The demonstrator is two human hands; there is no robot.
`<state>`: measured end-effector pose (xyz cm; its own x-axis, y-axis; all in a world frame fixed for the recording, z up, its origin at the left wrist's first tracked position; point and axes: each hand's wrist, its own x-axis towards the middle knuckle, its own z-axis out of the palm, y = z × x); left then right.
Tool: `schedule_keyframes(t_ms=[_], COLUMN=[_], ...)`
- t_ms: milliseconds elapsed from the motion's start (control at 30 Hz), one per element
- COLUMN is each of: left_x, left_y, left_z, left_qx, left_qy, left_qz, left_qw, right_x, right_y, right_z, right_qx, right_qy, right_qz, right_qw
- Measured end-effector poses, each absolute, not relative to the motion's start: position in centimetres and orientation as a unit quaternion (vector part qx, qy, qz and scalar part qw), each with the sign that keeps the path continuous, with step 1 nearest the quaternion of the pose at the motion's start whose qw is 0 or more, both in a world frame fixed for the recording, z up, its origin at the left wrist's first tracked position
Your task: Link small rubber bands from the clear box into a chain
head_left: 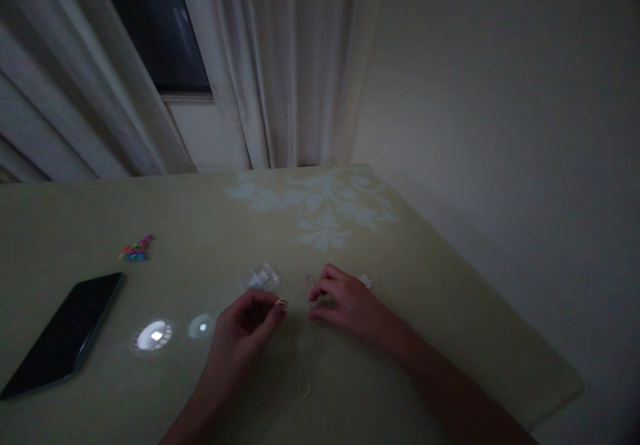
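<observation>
My left hand rests on the pale green table with its fingers curled, pinching a small pale ring-like loop at the fingertips. My right hand lies just to the right, fingers pinched on another tiny pale piece; the dim light hides what it is. A small clear plastic packet lies just beyond my left hand. A small white scrap shows behind my right hand.
A dark phone lies at the left of the table. A little heap of coloured bits sits beyond it. Two bright light reflections shine on the tabletop. Curtains and a dark window stand behind; the table's right edge runs diagonally.
</observation>
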<state>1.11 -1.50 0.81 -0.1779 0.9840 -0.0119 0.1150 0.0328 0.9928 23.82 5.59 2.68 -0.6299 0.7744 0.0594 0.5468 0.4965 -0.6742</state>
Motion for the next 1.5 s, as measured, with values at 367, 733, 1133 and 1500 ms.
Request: schedule_keyframes(t_ms=[367,733,1133,1500], left_x=[0.8,0.8,0.8,1.0], left_y=[-0.6,-0.1,0.7,0.6], left_z=[-0.2,-1.3,-2.8,-3.0], left_qx=[0.512,0.578,0.628,0.633], left_qy=[0.552,0.497,0.448,0.43], left_qz=[0.513,0.51,0.49,0.509], left_qw=[0.412,0.398,0.407,0.392], right_x=[22.5,21.3,20.9,20.0], right_y=[4.4,4.5,4.4,4.5], right_z=[2.7,1.8,0.6,-0.8], right_qx=[-0.398,-0.406,-0.362,-0.329], right_qy=[-0.892,-0.872,-0.788,-0.739], right_qz=[0.194,0.187,0.34,0.413], right_qw=[0.094,0.2,0.364,0.418])
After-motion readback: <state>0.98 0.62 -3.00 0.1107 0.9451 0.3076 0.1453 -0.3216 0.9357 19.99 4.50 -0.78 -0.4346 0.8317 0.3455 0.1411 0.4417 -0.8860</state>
